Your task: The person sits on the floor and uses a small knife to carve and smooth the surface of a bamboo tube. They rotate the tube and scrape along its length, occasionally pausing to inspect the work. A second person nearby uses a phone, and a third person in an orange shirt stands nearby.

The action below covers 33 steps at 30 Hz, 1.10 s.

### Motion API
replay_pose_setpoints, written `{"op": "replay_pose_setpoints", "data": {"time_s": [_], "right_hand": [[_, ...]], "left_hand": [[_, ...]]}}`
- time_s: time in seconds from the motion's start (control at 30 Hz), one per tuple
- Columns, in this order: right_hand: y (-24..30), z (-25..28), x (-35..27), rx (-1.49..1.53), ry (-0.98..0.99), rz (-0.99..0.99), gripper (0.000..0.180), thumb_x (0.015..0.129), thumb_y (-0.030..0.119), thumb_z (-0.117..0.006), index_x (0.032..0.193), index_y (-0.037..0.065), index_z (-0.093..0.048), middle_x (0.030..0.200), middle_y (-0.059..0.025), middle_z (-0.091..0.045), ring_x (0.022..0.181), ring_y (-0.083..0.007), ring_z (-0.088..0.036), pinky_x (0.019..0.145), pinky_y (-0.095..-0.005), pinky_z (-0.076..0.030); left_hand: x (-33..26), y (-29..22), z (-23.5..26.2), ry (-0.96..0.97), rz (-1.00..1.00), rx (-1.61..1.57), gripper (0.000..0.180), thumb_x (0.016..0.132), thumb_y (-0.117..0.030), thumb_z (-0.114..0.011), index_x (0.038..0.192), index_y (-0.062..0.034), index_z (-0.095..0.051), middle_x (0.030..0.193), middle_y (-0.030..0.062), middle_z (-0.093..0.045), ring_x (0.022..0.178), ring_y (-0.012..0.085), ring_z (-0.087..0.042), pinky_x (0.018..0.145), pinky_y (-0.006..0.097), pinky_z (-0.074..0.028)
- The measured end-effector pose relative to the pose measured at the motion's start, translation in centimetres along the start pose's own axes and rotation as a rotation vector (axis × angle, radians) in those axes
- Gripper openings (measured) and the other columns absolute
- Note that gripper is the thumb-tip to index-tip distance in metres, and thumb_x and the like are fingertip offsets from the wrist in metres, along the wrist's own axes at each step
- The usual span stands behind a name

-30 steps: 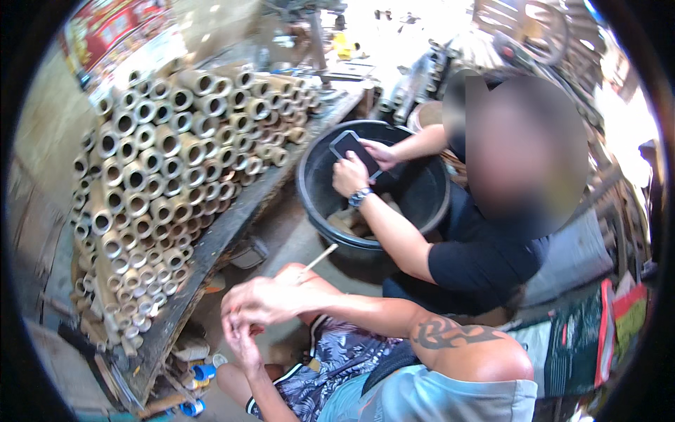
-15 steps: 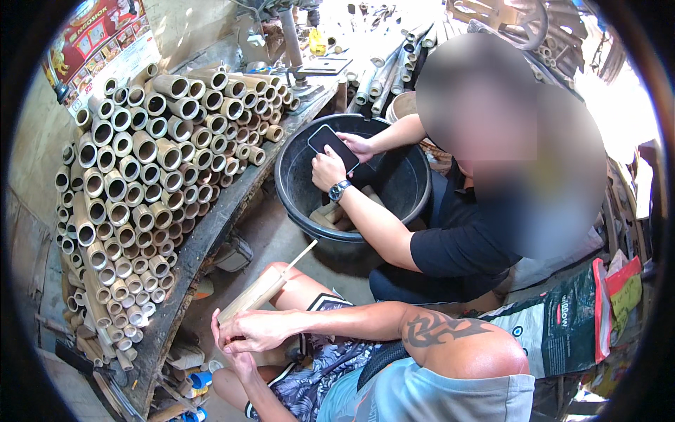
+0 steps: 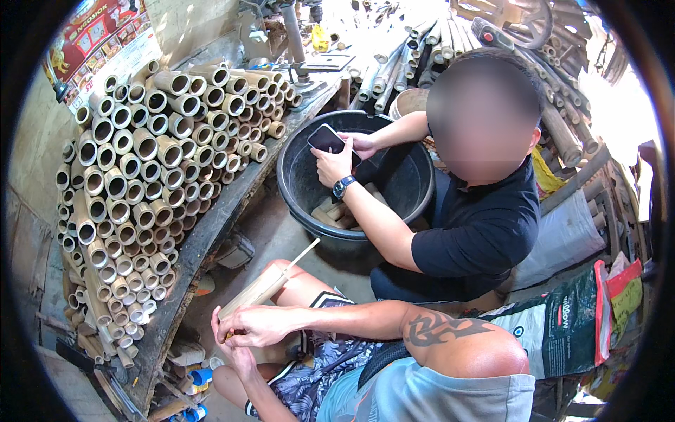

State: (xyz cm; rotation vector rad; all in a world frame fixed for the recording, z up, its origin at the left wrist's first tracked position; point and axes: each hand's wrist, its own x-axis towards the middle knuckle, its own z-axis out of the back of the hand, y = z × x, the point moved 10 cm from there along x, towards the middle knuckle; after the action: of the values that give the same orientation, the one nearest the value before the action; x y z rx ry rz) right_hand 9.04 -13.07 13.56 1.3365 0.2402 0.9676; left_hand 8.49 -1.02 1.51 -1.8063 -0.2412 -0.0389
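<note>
Over my lap lies a pale split bamboo piece (image 3: 261,287), with a thin bamboo stick (image 3: 304,254) sticking out past its far end. My left hand (image 3: 241,357) comes up from below and closes round the near end of the bamboo piece. Bent over that same end is my right hand (image 3: 259,325), its fingers curled against the left ones. A small yellowish bit shows between the fingers, too small to name. What the right fingertips pinch is hidden.
At left, cut bamboo tubes (image 3: 133,183) are stacked on a dark wooden bench (image 3: 200,264). A black tub (image 3: 295,204) holding bamboo pieces stands ahead. Beside it a seated person in a black shirt (image 3: 464,235) holds a phone (image 3: 327,139). Printed sacks (image 3: 555,330) lie at right.
My right fingers have curled in more at the bamboo's near end, and a yellowish bit now shows there. The bamboo piece has barely shifted. The other person's head has moved slightly down and right.
</note>
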Motion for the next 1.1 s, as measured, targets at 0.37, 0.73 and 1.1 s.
{"op": "replay_pose_setpoints", "data": {"time_s": [0.37,0.73,1.1], "right_hand": [[-0.5,1.1,0.4,-0.025,-0.051,0.078,0.026,0.097,0.017,-0.062,0.115,0.000,-0.069,0.102,-0.0192,-0.071,0.095,-0.0360,-0.070,0.086,-0.0450,-0.055],[-3.4,8.7,-0.6,-0.089,-0.259,-0.094,0.027,0.100,0.018,-0.063,0.123,0.004,-0.067,0.105,-0.0171,-0.073,0.095,-0.0331,-0.074,0.085,-0.0397,-0.058],[-7.1,15.7,-5.5,-0.502,-0.372,-0.349,0.031,0.089,0.017,-0.073,0.116,0.003,-0.068,0.096,-0.0196,-0.077,0.091,-0.0349,-0.077,0.084,-0.0427,-0.059]], "left_hand": [[0.5,0.3,0.6,-0.058,-0.029,-0.063,0.079,0.094,-0.045,-0.079,0.152,-0.0045,-0.043,0.122,0.0068,-0.064,0.107,0.0137,-0.065,0.095,0.029,-0.054],[1.0,0.6,2.0,-0.144,0.166,-0.008,0.052,0.101,-0.014,-0.067,0.149,-0.0082,-0.047,0.132,0.0114,-0.062,0.100,0.0193,-0.070,0.074,0.030,-0.061],[1.2,1.2,2.3,-0.109,0.200,-0.012,0.051,0.106,-0.017,-0.060,0.154,-0.0084,-0.043,0.116,0.0100,-0.069,0.084,0.0157,-0.071,0.077,0.030,-0.060]]}}
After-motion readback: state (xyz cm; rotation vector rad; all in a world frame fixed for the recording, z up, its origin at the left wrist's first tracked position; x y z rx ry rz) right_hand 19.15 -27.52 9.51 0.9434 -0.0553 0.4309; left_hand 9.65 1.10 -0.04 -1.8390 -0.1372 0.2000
